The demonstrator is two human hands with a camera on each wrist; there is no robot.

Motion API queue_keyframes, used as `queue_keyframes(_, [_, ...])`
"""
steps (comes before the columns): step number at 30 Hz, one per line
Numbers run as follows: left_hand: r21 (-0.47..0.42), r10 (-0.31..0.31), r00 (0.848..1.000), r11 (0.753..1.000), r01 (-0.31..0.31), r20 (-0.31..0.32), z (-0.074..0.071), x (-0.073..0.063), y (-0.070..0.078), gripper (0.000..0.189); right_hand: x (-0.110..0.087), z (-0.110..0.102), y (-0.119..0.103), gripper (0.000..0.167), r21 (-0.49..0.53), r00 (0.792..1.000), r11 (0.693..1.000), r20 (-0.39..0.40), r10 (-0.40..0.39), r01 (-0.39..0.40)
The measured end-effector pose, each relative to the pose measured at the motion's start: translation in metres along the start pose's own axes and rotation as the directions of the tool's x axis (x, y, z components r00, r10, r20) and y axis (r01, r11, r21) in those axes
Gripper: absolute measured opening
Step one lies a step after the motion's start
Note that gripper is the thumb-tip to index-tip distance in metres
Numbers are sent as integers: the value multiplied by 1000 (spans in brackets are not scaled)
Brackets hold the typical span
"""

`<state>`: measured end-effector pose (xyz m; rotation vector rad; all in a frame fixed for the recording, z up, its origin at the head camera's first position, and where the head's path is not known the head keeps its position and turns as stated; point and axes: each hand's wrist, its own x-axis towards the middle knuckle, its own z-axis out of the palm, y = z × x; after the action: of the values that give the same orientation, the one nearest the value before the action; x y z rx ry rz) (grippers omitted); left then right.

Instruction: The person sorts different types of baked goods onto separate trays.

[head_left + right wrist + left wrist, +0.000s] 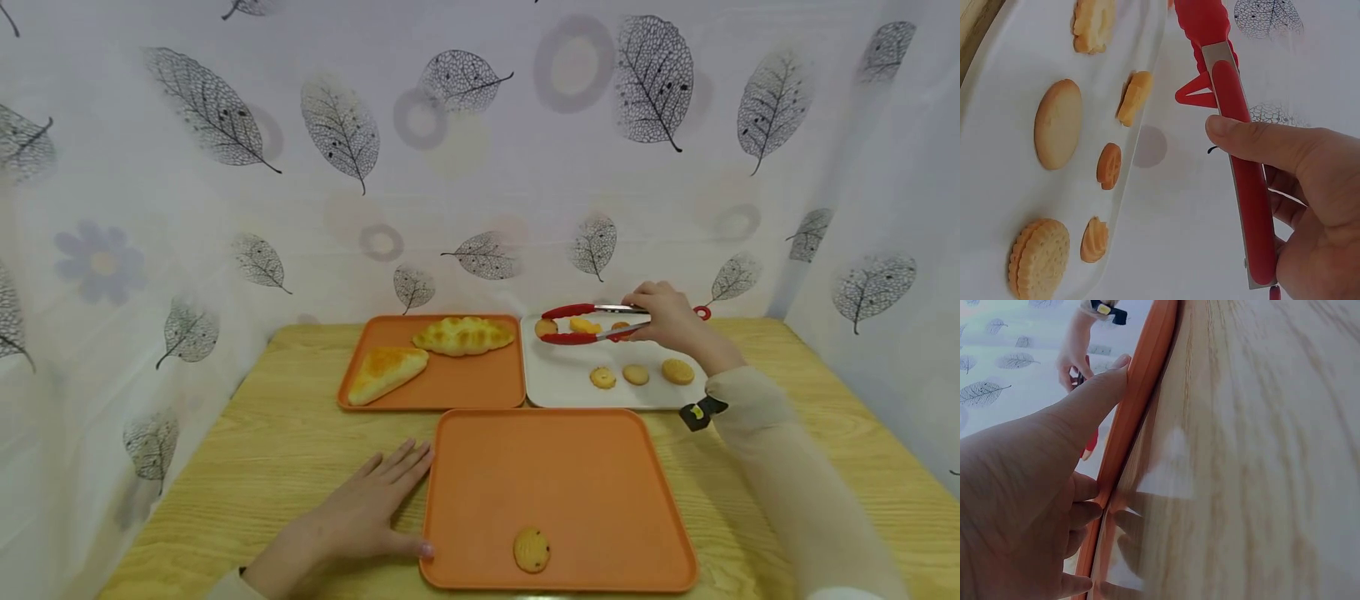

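Note:
My right hand (667, 318) grips a pair of red and silver tongs (1244, 181) over the white tray (562, 392). In the head view the tong tips stand apart, with a round cookie (546, 328) between them at the tray's back left; whether they touch it I cannot tell. My left hand (360, 512) lies with fairly straight fingers against the left edge of the front orange tray (555, 475). Its thumb touches that rim in the left wrist view. One cookie (532, 550) with dark specks lies near that tray's front edge.
Several other biscuits lie on the white tray, including a sandwich biscuit (1038, 259) and a smooth oval one (1058, 124). A second orange tray (465, 387) at the back left holds a triangular bread (386, 373) and a braided loaf (463, 336). A leaf-patterned curtain (480, 183) hangs behind the wooden table (300, 425).

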<state>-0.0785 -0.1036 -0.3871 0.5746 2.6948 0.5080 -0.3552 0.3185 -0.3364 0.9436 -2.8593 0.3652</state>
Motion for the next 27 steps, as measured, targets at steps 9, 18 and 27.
queue_keyframes(9, [-2, -1, 1000, 1000, 1, 5, 1, 0, -1, 110, 13, 12, 0, 50, -12, 996, 998, 64, 69, -68])
queue_keyframes(18, [-4, 0, 1000, 1000, 0, 9, 2, 0, -2, 110, 21, 18, -8, 51, -45, 983, 988, 109, 149, -145])
queue_keyframes(27, [-6, 2, 1000, 1000, -2, 3, 1, 0, -1, 111, 24, 18, -15, 52, -77, 982, 986, 106, 158, -150])
